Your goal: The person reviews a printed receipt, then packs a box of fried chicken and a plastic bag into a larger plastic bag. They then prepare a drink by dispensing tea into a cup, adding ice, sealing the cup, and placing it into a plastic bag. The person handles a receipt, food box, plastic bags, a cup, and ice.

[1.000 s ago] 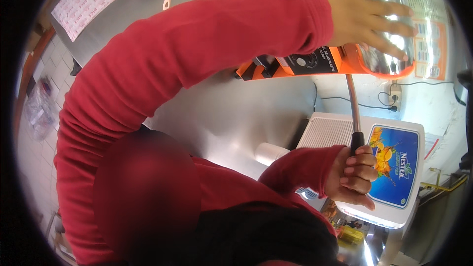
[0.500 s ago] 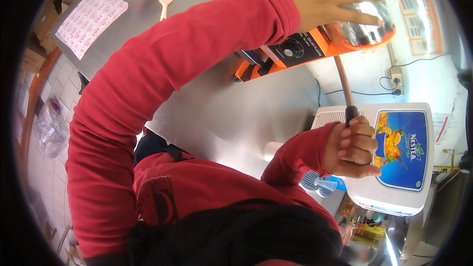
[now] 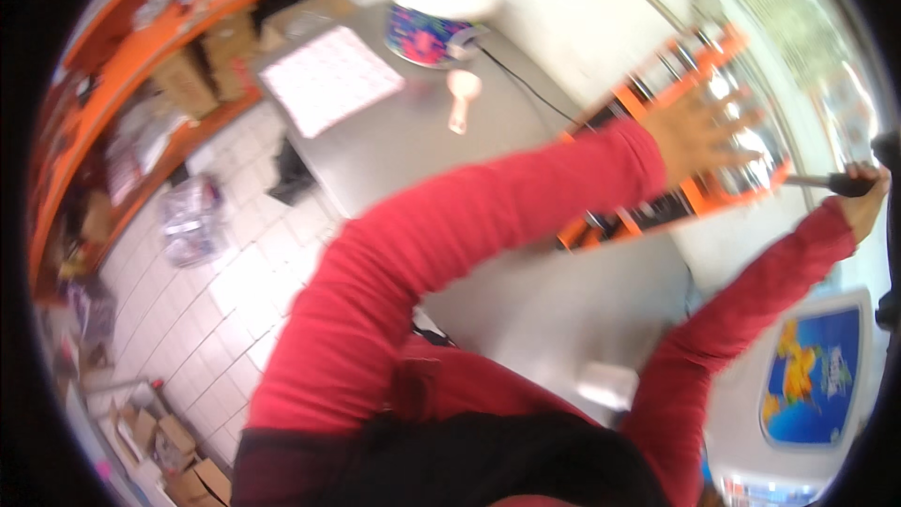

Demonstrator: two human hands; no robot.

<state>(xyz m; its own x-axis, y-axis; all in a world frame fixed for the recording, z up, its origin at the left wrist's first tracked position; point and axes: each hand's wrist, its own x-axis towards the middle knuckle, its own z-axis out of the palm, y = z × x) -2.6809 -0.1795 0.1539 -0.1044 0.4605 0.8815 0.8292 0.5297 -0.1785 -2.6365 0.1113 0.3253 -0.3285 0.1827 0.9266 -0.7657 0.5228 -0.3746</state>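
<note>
An orange cup sealing machine with a shiny metal top stands on the steel table at the upper right. My left hand lies over that top with its fingers spread flat. Farther right, my right hand is closed around the black grip of the machine's lever. The lever sticks out sideways from the machine, and my right arm is stretched toward it. Motion blur softens both hands, and my left sleeve covers part of the machine's front.
On the steel table are a pink-and-white patterned sheet, a pale pink scoop and a white-lidded, colourful rice cooker. A white drink dispenser stands at the lower right. Orange shelves hold boxes at the left.
My right hand has swung the lever up and away from my body, from pointing down toward me to sticking out sideways. My left hand stays on the machine's top. The view has shifted.
</note>
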